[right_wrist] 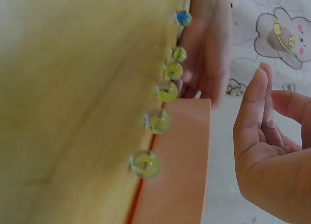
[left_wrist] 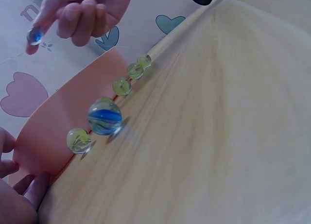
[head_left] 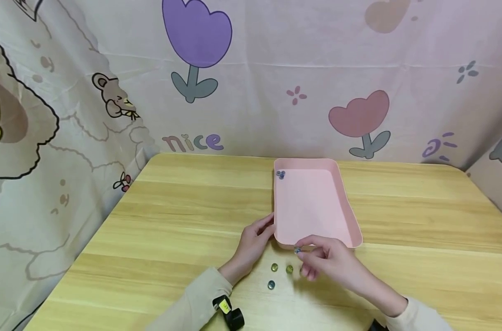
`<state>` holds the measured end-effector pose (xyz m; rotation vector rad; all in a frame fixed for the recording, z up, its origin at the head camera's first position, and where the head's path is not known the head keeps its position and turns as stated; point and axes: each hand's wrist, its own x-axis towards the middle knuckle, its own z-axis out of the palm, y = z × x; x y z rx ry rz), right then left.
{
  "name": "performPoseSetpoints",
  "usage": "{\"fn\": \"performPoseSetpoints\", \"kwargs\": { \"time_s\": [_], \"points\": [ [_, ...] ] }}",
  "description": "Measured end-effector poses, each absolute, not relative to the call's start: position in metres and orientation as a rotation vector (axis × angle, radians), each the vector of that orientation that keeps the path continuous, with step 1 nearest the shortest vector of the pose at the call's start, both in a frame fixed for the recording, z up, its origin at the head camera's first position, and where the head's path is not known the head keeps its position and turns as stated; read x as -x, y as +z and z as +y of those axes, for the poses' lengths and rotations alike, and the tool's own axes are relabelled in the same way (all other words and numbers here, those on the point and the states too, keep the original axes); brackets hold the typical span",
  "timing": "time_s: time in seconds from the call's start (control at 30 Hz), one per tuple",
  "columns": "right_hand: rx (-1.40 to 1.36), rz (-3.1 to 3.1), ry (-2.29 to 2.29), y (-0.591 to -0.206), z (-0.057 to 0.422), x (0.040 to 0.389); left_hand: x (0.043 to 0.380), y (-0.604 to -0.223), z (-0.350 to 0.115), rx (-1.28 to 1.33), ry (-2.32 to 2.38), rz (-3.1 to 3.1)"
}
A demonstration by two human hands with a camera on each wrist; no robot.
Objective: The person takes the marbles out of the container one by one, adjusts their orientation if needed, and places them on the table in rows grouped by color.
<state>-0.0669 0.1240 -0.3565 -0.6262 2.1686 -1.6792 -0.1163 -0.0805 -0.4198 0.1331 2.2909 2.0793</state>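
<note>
Your right hand [head_left: 332,258]: fingers pinching clear-and-blue glass marble [head_left: 297,250]. Your left hand [head_left: 250,246]: fingers loosely extended, touching pink rectangular tray [head_left: 308,202].

head: bright, even | soft shadows on table [head_left: 184,216] | wrist views: dimmer, hazy, soft-focused

Before me I have a light wood-grain surface [head_left: 193,207], yellowish, its streaks running from side to side. A pink tray [head_left: 310,202] sits flat on it, the far end close to the back edge. Directly on the wood, just on my side of the tray, I see five yellow-green glass marbles [right_wrist: 145,164] spread along its near end, and one blue marble [head_left: 271,285] lying closer to me.
</note>
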Motion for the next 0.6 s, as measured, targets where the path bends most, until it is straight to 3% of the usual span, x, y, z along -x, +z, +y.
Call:
{"fn": "performPoseSetpoints", "kwargs": {
  "time_s": [0.6],
  "points": [
    [0.997, 2.38, -1.421, -0.389, 0.12, 0.038, 0.116, -0.419, -0.082, -0.145, 2.053, 2.312]
  ]
}}
